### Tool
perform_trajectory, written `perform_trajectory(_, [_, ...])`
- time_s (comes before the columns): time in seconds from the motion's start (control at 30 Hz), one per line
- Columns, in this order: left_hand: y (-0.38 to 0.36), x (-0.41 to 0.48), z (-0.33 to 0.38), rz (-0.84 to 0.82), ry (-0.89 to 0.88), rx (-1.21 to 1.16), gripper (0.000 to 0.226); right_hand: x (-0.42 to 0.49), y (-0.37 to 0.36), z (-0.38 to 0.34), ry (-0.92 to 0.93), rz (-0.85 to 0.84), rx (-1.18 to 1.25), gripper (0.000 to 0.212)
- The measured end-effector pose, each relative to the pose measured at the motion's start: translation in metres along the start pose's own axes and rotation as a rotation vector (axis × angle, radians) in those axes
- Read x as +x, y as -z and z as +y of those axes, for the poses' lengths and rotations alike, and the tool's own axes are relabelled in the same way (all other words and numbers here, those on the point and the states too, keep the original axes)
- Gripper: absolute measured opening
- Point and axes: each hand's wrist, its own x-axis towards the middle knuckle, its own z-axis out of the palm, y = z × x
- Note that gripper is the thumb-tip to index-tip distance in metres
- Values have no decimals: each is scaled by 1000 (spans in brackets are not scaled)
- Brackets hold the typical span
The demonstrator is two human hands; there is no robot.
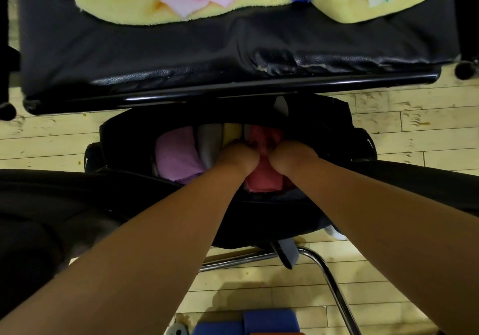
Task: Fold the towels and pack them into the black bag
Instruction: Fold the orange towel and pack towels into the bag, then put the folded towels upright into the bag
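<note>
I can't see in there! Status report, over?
Left hand and right hand on red towel inside black bag, grip hidden. Purple towel packed beside. More towels on bench. Nothing blocking.

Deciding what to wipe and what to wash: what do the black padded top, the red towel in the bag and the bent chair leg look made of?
The padded top looks like faux leather: glossy, grained, cracked at the front edge. The red towel seems terry cloth, matte and fuzzy. The chair leg is likely chromed metal tube, mirror-bright.
</note>
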Motion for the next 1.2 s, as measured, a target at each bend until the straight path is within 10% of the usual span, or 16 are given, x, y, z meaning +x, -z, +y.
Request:
perform_trajectory(0.23, [22,5,-15,195,37,-84,37,-19,1,-22,107,280,-179,30])
perform_trajectory(0.53, [8,22,-41,-83,63,68,25,-5,-13,-20,285,44,-75,49])
perform_trajectory(0.7, [12,23,-36,-19,38,-4,55,14,-16,-18,223,65,-73,31])
perform_trajectory(1.2, [47,-11,-21,-187,163,-51,27,-23,11,-32,234,-33,-155,37])
